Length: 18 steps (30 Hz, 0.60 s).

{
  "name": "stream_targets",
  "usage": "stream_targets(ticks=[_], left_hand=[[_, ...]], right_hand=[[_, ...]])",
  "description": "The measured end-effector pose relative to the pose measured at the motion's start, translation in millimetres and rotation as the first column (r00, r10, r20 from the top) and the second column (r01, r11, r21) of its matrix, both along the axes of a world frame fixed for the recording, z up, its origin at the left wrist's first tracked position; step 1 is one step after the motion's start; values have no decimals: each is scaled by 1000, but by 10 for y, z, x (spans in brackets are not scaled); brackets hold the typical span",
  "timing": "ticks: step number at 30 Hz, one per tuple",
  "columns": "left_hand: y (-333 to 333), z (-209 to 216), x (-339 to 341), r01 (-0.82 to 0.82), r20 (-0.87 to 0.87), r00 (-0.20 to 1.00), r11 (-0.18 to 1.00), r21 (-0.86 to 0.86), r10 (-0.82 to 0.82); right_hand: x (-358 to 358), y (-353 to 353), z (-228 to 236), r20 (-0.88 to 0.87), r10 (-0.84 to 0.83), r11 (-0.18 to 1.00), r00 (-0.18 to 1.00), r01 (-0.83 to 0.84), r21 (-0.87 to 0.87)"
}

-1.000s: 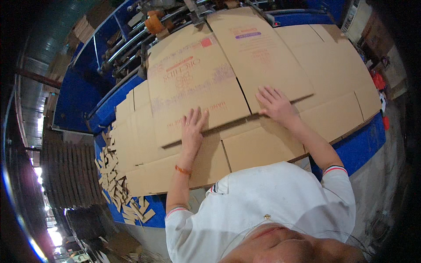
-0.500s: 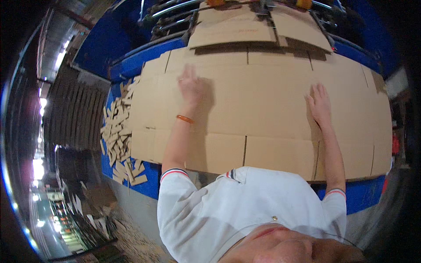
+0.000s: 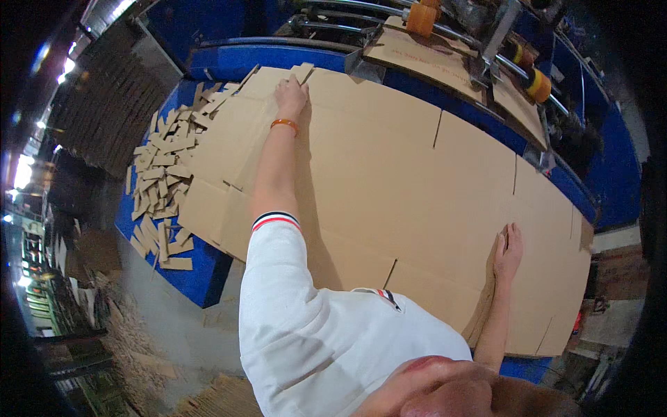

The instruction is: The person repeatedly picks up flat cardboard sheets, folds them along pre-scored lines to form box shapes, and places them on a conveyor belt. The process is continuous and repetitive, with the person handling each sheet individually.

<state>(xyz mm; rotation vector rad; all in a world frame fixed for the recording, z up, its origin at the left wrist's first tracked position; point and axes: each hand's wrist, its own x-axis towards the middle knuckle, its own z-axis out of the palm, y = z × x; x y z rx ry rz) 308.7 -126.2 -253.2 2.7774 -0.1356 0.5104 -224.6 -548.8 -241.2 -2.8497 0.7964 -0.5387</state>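
A large flat cardboard sheet [image 3: 375, 174] with slots and crease lines lies across the blue table in front of me. My left hand [image 3: 292, 97], with an orange bangle on its wrist, is at the sheet's far left edge. Its fingers are closed on a small cardboard strip [image 3: 303, 71] beside a slot there. Over on the right, my right hand [image 3: 509, 254] rests on the sheet, fingers stretched out and nothing in them.
A heap of loose cardboard strips [image 3: 163, 163] covers the left end of the blue table [image 3: 198, 274]. Beyond the sheet stands a blue machine with metal bars and orange rollers [image 3: 421, 19], and printed cardboard [image 3: 424, 59] lies under them. Stacked cardboard [image 3: 101, 104] rises at far left.
The view has turned, so the sheet now slants down to the right. My left hand has reached to the far edge and closed on a strip. My right hand still lies on the sheet.
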Motion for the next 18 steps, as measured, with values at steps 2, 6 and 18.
stream_targets(ticks=[2, 6, 18], left_hand=[[-213, 10, 25, -153, 120, 980, 986, -59, 159], [-36, 25, 137, -112, 122, 979, 937, -331, 161], [1836, 646, -1148, -388, -282, 911, 855, -342, 301]], right_hand=[[-39, 14, 15, -3, -29, 999, 1000, 29, 19], [-100, -1, -30, 45, -36, 999, 998, 35, 36], [-108, 11, -81, 70, -64, 998, 996, 66, -23]])
